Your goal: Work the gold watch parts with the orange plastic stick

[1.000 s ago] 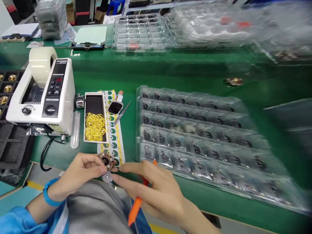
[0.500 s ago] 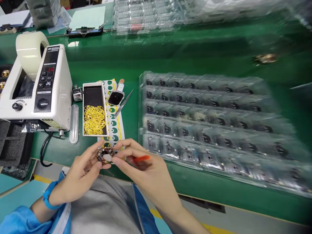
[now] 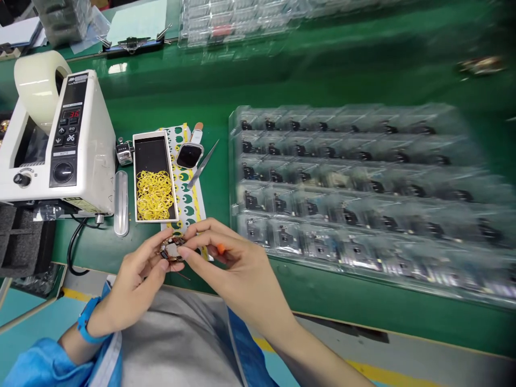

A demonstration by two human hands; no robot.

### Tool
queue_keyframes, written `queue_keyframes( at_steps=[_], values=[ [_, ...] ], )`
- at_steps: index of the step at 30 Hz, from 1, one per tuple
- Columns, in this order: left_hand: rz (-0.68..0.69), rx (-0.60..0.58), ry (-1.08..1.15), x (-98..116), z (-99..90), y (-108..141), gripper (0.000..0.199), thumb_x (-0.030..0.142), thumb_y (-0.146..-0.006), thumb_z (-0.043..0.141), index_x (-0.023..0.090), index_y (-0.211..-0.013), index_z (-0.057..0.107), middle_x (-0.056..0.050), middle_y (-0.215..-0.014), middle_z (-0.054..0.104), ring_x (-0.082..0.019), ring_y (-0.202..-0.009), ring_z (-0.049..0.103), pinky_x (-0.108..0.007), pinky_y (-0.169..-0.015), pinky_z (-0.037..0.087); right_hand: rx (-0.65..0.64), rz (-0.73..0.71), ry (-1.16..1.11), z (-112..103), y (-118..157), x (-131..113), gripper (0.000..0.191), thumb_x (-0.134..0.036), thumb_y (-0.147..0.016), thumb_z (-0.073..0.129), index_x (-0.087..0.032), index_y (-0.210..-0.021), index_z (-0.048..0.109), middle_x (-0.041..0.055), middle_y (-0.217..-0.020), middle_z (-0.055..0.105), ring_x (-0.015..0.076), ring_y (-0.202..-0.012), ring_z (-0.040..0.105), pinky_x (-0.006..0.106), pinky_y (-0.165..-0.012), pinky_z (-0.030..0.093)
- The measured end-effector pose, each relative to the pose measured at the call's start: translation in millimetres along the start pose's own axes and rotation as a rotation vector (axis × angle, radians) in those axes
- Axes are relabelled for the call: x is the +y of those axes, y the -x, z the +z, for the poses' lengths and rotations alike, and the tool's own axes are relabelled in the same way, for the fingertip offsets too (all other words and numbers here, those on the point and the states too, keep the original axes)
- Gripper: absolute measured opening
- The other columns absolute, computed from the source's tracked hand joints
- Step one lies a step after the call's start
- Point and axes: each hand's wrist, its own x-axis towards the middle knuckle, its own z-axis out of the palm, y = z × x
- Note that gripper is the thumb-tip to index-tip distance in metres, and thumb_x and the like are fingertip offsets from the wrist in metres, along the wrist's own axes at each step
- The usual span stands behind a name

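head view: a small round part [image 3: 171,251] with a coppery rim and a pale middle is held up just in front of the white box [image 3: 150,151], on the person's side of it. the left hand [image 3: 139,274] is clamped on the part, thumb below and fingers curled behind its left edge, while the right hand [image 3: 237,269] meets it from the other side, thumb and fingertips closed at its right edge, so the two hands come together on one thing. an orange tool [image 3: 221,248] pokes out between the fingers of the right hand; most of it is hidden. a thin reddish wire [image 3: 183,276] trails from under the part. yellow rings [image 3: 153,196] lie heaped in the near end of the box. tucked along the box's right side is a punched sheet [image 3: 189,207], with a watch [image 3: 189,155] and a pair of tweezers [image 3: 203,164] lying across it. farther right of the box sits a clear tray [image 3: 235,161], small dark parts [image 3: 250,200] in its pockets, its right end blurred. just left of the box are a metal counter [image 3: 124,153] and a slim clear case [image 3: 121,203], and beyond them a tape machine [image 3: 99,156] carrying a wide roll [image 3: 36,91]. well behind the box lies a clipboard [image 3: 137,21].
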Motion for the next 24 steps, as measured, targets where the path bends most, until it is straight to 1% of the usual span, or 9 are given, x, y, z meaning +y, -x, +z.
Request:
queue_keyframes(
  at_steps=[3,6,10,13,17,19,21,22,24],
  values=[
    [0.021,0.025,0.046,2,2.6,-2,0.039,0.019,-0.097,0.057,0.039,-0.130,0.064,0.001,-0.121,0.072,-0.012,-0.104,0.069,-0.019,-0.091,0.057,0.030,-0.020,0.016,2,0,-1,0.017,-0.015,-0.083,0.065,-0.021,-0.067,0.069,0.0004,-0.079,0.063,0.0117,-0.069,0.060,0.022,-0.062,0.050],
    [0.029,0.073,0.060,3,6.3,-3,0.037,0.019,-0.095,0.060,0.035,-0.127,0.066,-0.001,-0.123,0.072,-0.014,-0.108,0.069,-0.020,-0.090,0.058,0.080,-0.043,0.038,5,2,1,0.016,-0.015,-0.083,0.065,-0.021,-0.067,0.067,0.0007,-0.081,0.063,0.0116,-0.067,0.059,0.022,-0.059,0.049],
    [0.088,0.146,0.103,1,14.9,-6,0.032,0.019,-0.091,0.066,0.030,-0.121,0.069,-0.003,-0.114,0.076,-0.013,-0.100,0.073,-0.017,-0.084,0.059,0.119,-0.089,0.085,10,4,2,0.017,-0.012,-0.083,0.062,-0.021,-0.069,0.066,0.0017,-0.083,0.064,0.0140,-0.074,0.063,0.024,-0.059,0.050],
    [0.121,0.262,0.091,-1,22.2,-10,0.028,0.017,-0.088,0.070,0.025,-0.114,0.072,-0.004,-0.107,0.078,-0.013,-0.096,0.074,-0.014,-0.081,0.058,0.162,-0.143,0.121,15,4,4,0.017,-0.011,-0.084,0.062,-0.020,-0.071,0.064,0.0014,-0.084,0.063,0.0146,-0.077,0.064,0.025,-0.065,0.052],
    [0.102,0.391,0.047,-2,26.8,-14,0.021,0.018,-0.084,0.072,0.018,-0.105,0.073,-0.007,-0.102,0.080,-0.015,-0.093,0.076,-0.017,-0.079,0.059,0.205,-0.228,0.224,20,6,7,0.016,-0.011,-0.088,0.060,-0.020,-0.074,0.061,0.0020,-0.085,0.063,0.0151,-0.078,0.064,0.027,-0.068,0.053],
    [0.073,0.427,0.021,-2,26.7,-16,0.020,0.019,-0.082,0.074,0.016,-0.101,0.072,-0.008,-0.099,0.080,-0.017,-0.090,0.076,-0.018,-0.077,0.060,0.225,-0.285,0.350,22,8,9,0.013,-0.012,-0.089,0.058,-0.020,-0.078,0.061,0.0039,-0.087,0.063,0.0173,-0.080,0.064,0.029,-0.068,0.053],
    [0.051,0.454,-0.007,0,26.2,-17,0.019,0.020,-0.080,0.075,0.015,-0.098,0.071,-0.007,-0.092,0.080,-0.017,-0.084,0.077,-0.018,-0.073,0.060,0.277,-0.327,0.487,22,10,10,0.005,-0.015,-0.088,0.060,-0.020,-0.087,0.059,0.0072,-0.092,0.063,0.0205,-0.084,0.064,0.031,-0.065,0.053],
    [0.047,0.461,-0.016,1,26.1,-18,0.019,0.022,-0.079,0.075,0.015,-0.097,0.071,-0.007,-0.088,0.080,-0.017,-0.080,0.077,-0.019,-0.071,0.060,0.294,-0.329,0.525,21,10,10,0.006,-0.016,-0.088,0.062,-0.020,-0.091,0.058,0.0084,-0.095,0.062,0.0217,-0.087,0.064,0.031,-0.064,0.052],
    [0.043,0.458,-0.014,2,26.3,-17,0.021,0.025,-0.079,0.076,0.014,-0.096,0.069,-0.006,-0.082,0.080,-0.016,-0.072,0.076,-0.019,-0.065,0.060,0.258,-0.300,0.490,19,9,9,0.011,-0.018,-0.088,0.063,-0.020,-0.097,0.057,0.0077,-0.096,0.061,0.0209,-0.086,0.063,0.029,-0.063,0.052]
  ],
)
